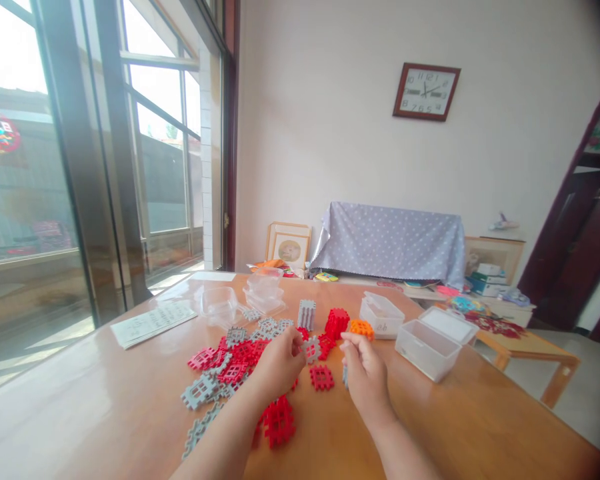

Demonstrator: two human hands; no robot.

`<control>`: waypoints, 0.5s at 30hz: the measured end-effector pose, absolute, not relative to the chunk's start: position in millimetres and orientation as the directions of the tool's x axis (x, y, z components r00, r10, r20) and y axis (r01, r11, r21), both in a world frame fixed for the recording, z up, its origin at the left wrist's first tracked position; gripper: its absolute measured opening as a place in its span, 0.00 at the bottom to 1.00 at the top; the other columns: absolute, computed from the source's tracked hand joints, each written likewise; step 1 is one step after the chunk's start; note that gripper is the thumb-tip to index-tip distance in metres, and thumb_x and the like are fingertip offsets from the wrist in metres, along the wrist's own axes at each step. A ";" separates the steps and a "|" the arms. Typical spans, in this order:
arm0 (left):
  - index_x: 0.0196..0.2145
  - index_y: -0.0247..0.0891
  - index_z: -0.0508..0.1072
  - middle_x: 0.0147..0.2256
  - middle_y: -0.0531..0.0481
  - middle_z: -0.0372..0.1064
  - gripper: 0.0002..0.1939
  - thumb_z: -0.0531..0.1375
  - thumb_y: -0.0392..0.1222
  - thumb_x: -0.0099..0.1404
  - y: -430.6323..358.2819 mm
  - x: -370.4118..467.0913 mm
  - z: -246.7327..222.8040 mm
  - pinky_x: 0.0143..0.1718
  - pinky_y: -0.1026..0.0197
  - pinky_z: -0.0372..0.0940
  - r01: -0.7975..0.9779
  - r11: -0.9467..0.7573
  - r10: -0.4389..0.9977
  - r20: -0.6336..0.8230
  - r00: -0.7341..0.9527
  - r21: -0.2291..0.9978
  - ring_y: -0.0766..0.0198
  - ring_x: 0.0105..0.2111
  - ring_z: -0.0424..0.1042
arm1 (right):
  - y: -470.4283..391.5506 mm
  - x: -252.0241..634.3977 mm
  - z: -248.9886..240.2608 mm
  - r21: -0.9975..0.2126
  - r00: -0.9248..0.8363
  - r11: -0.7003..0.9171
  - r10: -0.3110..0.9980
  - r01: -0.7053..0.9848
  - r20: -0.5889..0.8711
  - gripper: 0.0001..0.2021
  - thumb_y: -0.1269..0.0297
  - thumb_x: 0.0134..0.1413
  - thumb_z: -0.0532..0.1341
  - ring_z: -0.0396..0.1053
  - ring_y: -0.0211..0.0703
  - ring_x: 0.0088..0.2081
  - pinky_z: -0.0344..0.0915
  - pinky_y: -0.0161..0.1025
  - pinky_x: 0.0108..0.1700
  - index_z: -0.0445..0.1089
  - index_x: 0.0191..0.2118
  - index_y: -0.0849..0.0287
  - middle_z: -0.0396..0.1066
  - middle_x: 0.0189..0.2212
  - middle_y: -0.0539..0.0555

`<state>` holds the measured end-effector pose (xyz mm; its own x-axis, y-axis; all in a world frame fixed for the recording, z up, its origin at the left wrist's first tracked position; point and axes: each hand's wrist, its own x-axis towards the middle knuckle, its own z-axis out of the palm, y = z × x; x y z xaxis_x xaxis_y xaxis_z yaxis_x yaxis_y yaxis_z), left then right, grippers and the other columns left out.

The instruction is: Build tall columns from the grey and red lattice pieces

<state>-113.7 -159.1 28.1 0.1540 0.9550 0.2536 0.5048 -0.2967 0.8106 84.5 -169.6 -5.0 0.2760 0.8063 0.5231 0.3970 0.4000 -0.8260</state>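
While a grey, notched, square plastic piece [311,349] is showing right beside the curled fingers of my left hand [280,365], I am holding my right hand [365,370] loosely curled near a bluish-grey plastic edge [345,376], and I cannot tell whether either is gripping. A red, notched plastic square [321,377] is lying between them on the brown wooden table [460,427].

Bright daylight, entering by the tall window [160,133] to the left of the table [480,427]; sky there blown to white. Pale glare on the table's window side, warmer and darker tone opposite. Wall [320,120] behind it evenly lit, hazy. Fine detail soft. Doorframe [564,207] beyond the table's right leans, wide-angle distortion; corner above blackened.
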 end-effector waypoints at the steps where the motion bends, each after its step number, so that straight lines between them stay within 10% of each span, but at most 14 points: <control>1: 0.32 0.41 0.63 0.26 0.56 0.63 0.07 0.59 0.37 0.58 -155.2 -115.6 27.0 0.28 0.64 0.51 0.359 -0.262 0.964 0.228 0.134 0.896 0.66 0.25 0.62 | -169.4 83.6 -5.4 -0.822 0.258 0.409 0.810 0.396 0.527 0.19 0.49 0.62 0.56 0.74 0.47 0.38 0.71 0.42 0.41 0.73 0.48 0.56 0.78 0.41 0.56; 6: 0.34 0.40 0.64 0.27 0.55 0.68 0.12 0.64 0.42 0.56 -151.9 -113.7 25.7 0.30 0.65 0.55 -0.165 -0.102 0.979 0.128 0.159 0.981 0.68 0.26 0.63 | -171.4 76.9 -7.9 -0.833 0.141 0.432 0.854 0.344 0.501 0.21 0.49 0.63 0.55 0.75 0.48 0.41 0.71 0.43 0.46 0.71 0.53 0.57 0.77 0.45 0.57; 15: 0.30 0.39 0.65 0.25 0.54 0.70 0.11 0.65 0.40 0.53 -157.7 -100.4 22.3 0.28 0.66 0.54 -0.325 0.031 0.972 0.047 0.231 0.945 0.69 0.24 0.65 | -175.2 69.7 -9.3 -0.798 0.082 0.475 0.839 0.371 0.537 0.27 0.55 0.63 0.56 0.74 0.46 0.42 0.72 0.42 0.42 0.59 0.65 0.55 0.74 0.49 0.58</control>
